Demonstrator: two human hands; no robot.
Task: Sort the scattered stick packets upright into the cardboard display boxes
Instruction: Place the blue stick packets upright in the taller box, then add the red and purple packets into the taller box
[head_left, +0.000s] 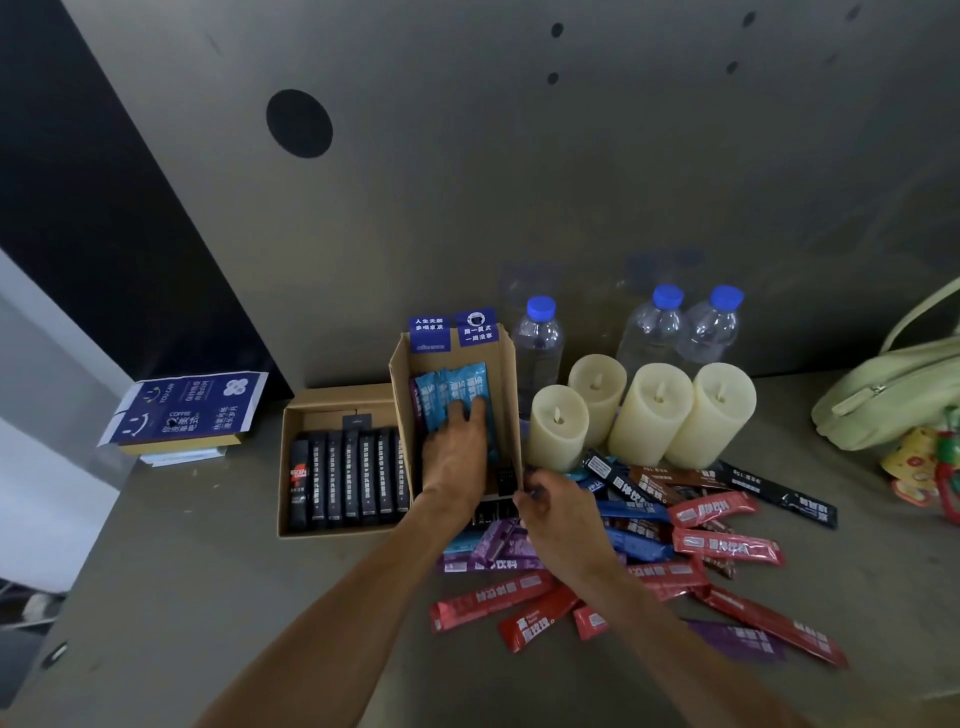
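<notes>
Reaching into the tall brown cardboard display box (506, 405), the left hand (456, 453) is pressing flat fingers against the light-blue stick packets (457, 387) standing inside, while the right hand (558, 517) is pinching the box's front corner. Next probably comes lifting another from the scattered red, blue and purple packets (724, 546).

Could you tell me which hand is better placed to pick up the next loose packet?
The right hand, holding a corner of the tall box, is beside the pile of loose packets; the left hand is inside that box, pressing on the blue packets.
</notes>
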